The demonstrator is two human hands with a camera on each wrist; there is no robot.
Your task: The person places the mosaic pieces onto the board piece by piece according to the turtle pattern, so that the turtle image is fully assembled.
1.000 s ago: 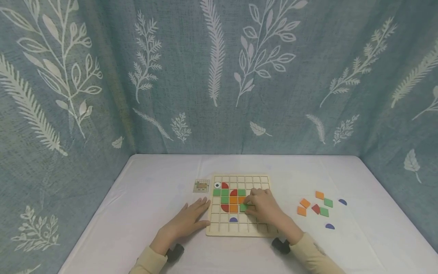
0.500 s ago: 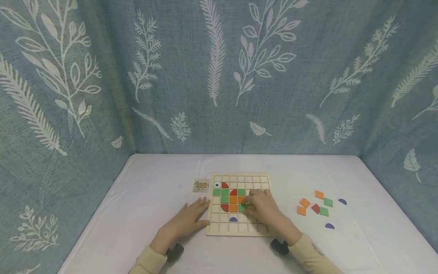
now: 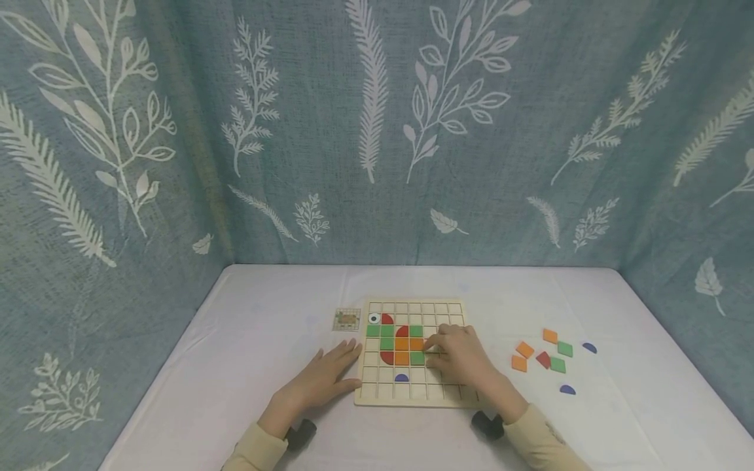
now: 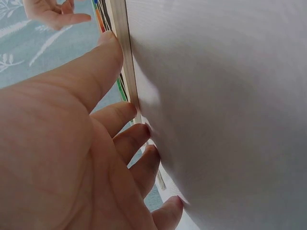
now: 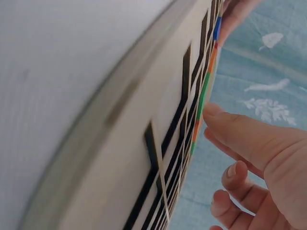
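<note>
A wooden grid board [image 3: 412, 403] lies on the table with coloured tiles in its cells. My left hand [image 3: 325, 377] lies flat beside its left edge; in the left wrist view, the thumb [image 4: 112, 48] meets the board's side. Over the right part of the board is my right hand [image 3: 462, 356], thumb and index finger apart, holding nothing. Just left of its fingertips, a green square tile [image 3: 417, 358] sits in a cell beside an orange square [image 3: 402, 358]. In the right wrist view, the thumb tip is close to the green tile [image 5: 203, 93].
A small picture card [image 3: 347, 319] lies left of the board. Loose tiles are right of it: orange squares [image 3: 550, 335], green squares [image 3: 557, 365], a red piece [image 3: 544, 359] and blue half-rounds [image 3: 568, 389]. A blue half-round [image 3: 402, 378] sits on the board. A patterned curtain [image 3: 377, 131] surrounds the table.
The green square has settled flat into its cell, and my right hand has let go and drawn slightly right. The left hand has stayed where it was.
</note>
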